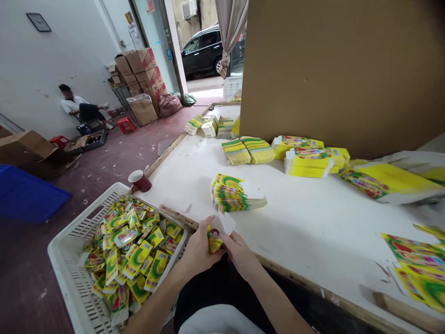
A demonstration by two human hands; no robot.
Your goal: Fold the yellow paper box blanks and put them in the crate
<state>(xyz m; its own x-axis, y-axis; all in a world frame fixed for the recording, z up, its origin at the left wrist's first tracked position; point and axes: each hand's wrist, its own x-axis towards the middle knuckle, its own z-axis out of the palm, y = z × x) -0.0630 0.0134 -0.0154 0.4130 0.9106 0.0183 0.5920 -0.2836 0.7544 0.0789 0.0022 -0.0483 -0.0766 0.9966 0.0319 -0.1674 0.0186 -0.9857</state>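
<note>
Both hands meet at the near edge of the white table (313, 232). My left hand (199, 250) and my right hand (236, 250) together grip one small yellow and green carton (214, 243), partly folded, its white flap sticking up between the fingers. Just beyond the hands lies a fanned stack of flat cartons (232, 194) of the same print. A white plastic crate (66, 260) at my left holds several folded cartons (132, 250).
A dark red mug (139, 181) stands on the table's left corner. More carton stacks (306, 157) lie along a large brown cardboard sheet (340, 69). Printed flat sheets (420, 273) lie at right. A seated person (81, 109) and cardboard boxes (142, 69) are across the floor.
</note>
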